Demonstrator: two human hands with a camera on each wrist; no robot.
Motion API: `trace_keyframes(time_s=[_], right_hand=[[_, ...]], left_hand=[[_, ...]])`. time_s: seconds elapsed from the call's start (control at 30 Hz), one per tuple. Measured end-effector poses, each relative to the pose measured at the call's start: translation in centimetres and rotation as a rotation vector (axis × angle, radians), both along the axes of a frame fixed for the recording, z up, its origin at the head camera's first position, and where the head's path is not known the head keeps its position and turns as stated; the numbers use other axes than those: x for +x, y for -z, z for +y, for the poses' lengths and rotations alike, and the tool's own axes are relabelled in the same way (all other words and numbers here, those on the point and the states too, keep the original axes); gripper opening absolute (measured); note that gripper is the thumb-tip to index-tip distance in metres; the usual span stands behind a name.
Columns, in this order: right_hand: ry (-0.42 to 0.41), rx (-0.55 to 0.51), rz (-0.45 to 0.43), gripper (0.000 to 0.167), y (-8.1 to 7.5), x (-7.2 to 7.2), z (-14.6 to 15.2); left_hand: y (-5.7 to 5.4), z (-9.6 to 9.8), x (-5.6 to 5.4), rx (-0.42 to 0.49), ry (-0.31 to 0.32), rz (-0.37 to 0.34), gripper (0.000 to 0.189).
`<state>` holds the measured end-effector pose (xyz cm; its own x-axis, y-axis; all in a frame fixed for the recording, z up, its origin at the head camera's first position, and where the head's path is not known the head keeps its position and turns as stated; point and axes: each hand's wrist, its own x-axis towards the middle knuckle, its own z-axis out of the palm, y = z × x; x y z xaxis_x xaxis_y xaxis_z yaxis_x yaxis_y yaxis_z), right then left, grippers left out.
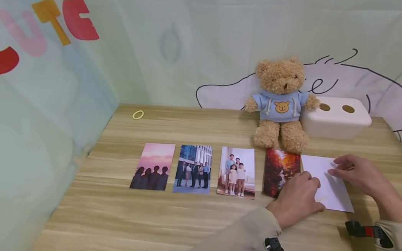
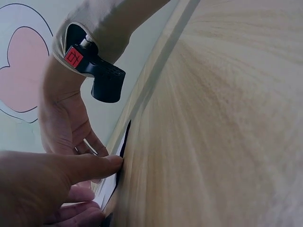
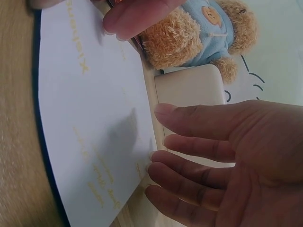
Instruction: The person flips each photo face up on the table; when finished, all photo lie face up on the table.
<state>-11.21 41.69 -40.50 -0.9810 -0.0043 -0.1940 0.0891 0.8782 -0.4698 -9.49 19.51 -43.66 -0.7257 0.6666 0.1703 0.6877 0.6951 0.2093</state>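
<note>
A white card (image 1: 331, 191) with faint yellow handwriting lies on the table at the right end of a row of photos. My left hand (image 1: 298, 198) reaches over its left side, the thumb (image 2: 102, 168) lying straight at the card's near edge and the fingertips touching its surface. That hand also covers part of the autumn forest photo (image 1: 279, 166). By the card's far right corner is my right hand (image 1: 360, 173); its fingers (image 3: 189, 182) are loosely extended, with nothing between them. Whether they touch the card's edge is hard to tell.
Left of the forest photo lie a family photo (image 1: 237, 173), an office group photo (image 1: 193, 171) and a sunset silhouette photo (image 1: 152, 166). Behind sit a teddy bear (image 1: 281, 103) and a white box (image 1: 337, 118) with round holes. A yellow ring (image 1: 138, 115) lies at back left.
</note>
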Motion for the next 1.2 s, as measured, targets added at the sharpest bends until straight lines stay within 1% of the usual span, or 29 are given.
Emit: trace_keyframes(time_s=[0.2,0.33,0.6,0.93,1.2], right_hand=[[-0.005,0.000,0.006,0.051,0.0,0.1,0.0],[-0.004,0.000,0.006,0.051,0.0,0.1,0.0],[-0.008,0.008,0.028,0.049,0.1,0.2,0.1],[0.005,0.003,0.000,0.055,0.0,0.2,0.8],[0.036,0.005,-0.048,0.061,-0.3,0.2,1.3]], left_hand=[[0.0,0.0,-0.2,-0.003,0.016,0.031,0.041],[0.0,0.0,-0.2,0.004,0.016,0.031,0.040],[0.0,0.0,-0.3,0.017,0.006,0.008,0.041],[-0.4,-0.1,-0.4,0.030,-0.011,-0.053,0.039],[-0.4,-0.1,-0.6,0.071,-0.007,-0.077,0.034]])
